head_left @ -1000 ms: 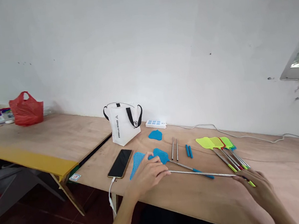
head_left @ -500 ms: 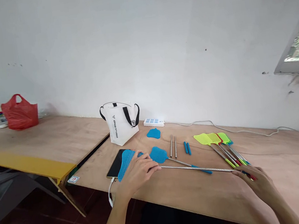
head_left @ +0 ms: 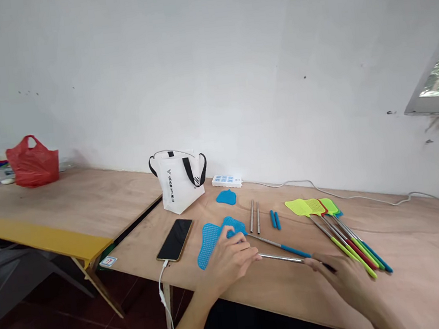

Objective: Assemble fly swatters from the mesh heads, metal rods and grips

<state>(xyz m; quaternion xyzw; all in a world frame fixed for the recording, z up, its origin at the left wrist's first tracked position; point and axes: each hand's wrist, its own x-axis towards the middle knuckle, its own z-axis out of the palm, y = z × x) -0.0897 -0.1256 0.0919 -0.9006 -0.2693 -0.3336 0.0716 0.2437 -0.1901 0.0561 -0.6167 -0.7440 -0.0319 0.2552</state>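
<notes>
A blue fly swatter is stretched between my two hands above the near part of the table. My left hand (head_left: 232, 258) is closed round it just below its perforated blue head (head_left: 208, 245). Closed on the far end of the swatter's metal rod (head_left: 281, 257) is my right hand (head_left: 341, 275); a dark tip shows between its fingers, too hidden to make out. Just behind lies another blue fly swatter (head_left: 265, 240), partly covered by my left hand. Farther back are a loose blue swatter head (head_left: 226, 197), two metal tubes (head_left: 254, 217) and two blue handles (head_left: 275, 220).
Several coloured fly swatters (head_left: 336, 233) lie fanned out on the right. A phone (head_left: 175, 240) with a white cable is on the left. Toward the wall are a white bag (head_left: 178, 185) and a power strip (head_left: 226, 181). A red bag (head_left: 33, 162) sits on the other table.
My right hand has come left toward my left hand, and the visible rod between them is much shorter. My left hand and the swatter head have moved right, uncovering the phone.
</notes>
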